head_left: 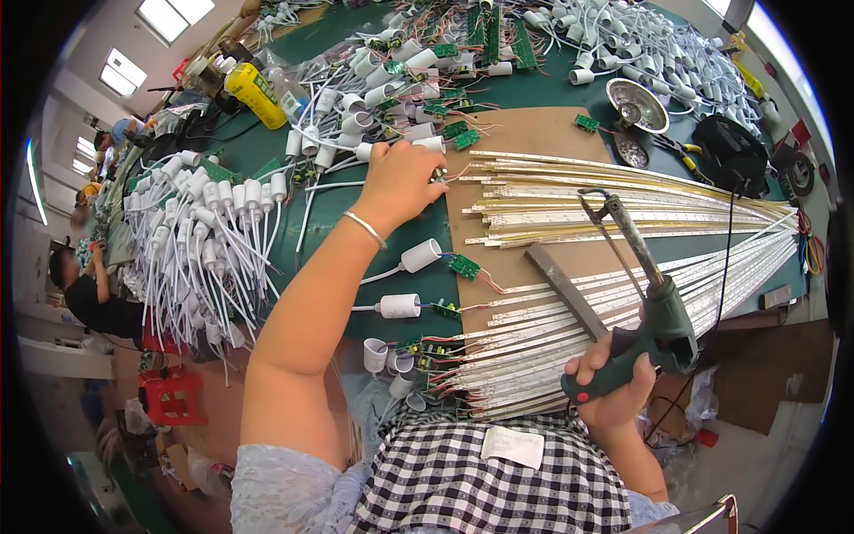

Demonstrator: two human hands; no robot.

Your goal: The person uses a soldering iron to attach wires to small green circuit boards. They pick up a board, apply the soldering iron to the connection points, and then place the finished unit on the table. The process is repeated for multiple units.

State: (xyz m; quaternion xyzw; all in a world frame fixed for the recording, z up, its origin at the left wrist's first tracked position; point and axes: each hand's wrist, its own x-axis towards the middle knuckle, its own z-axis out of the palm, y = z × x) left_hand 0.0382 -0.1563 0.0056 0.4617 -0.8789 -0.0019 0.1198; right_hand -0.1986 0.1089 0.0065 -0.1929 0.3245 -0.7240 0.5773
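My right hand (614,400) is wrapped round the dark green handle of a soldering gun (665,316). Its long metal barrel and a thin side arm point up and away, over a fan of LED strips (551,200). At the strips' left ends, my left hand (405,185) is pinched closed beside thin wires; what lies between its fingertips is too small to make out. Nearer to me, white lamp sockets (399,306) with small green circuit boards (463,266) are wired to a second group of strips (534,356). A grey metal bar (566,292) lies across these strips.
Socket-and-cable bundles crowd the bench's left (205,214) and far right (640,44). Beyond the cardboard sheet (525,129) stand a metal bowl (637,105) and pliers (683,156). A yellow bottle (254,94) stands far left. A black cord (725,267) crosses the strips. Another person (93,289) works at left.
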